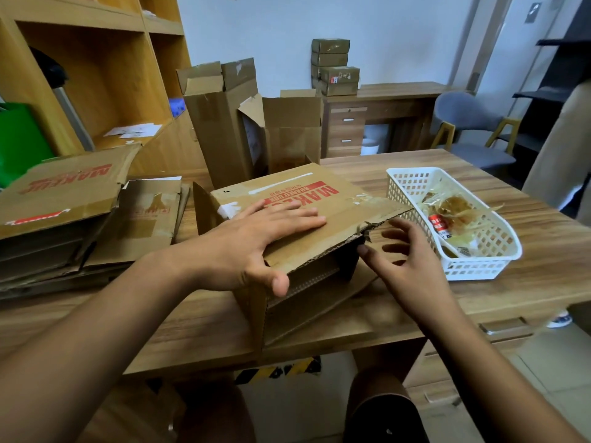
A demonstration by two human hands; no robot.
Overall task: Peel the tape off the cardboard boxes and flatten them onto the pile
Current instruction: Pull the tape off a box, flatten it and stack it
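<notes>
Box (pixel 347 215) marked "SHARED BOX" sits by the desk's (pixel 499 292) near edge, left hand (pixel 256 239) flat atop, right hand's (pixel 412 266) fingers splayed.

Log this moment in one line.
box: upright, not flattened | left hand: flat on its top | right hand: open near torn edge | pile: at left

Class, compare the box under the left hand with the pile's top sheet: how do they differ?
The box stands hollow, its near end open; the top sheet lies flattened. The left hand presses the box; nothing touches the top sheet. Both are brown cardboard with red print.
</notes>
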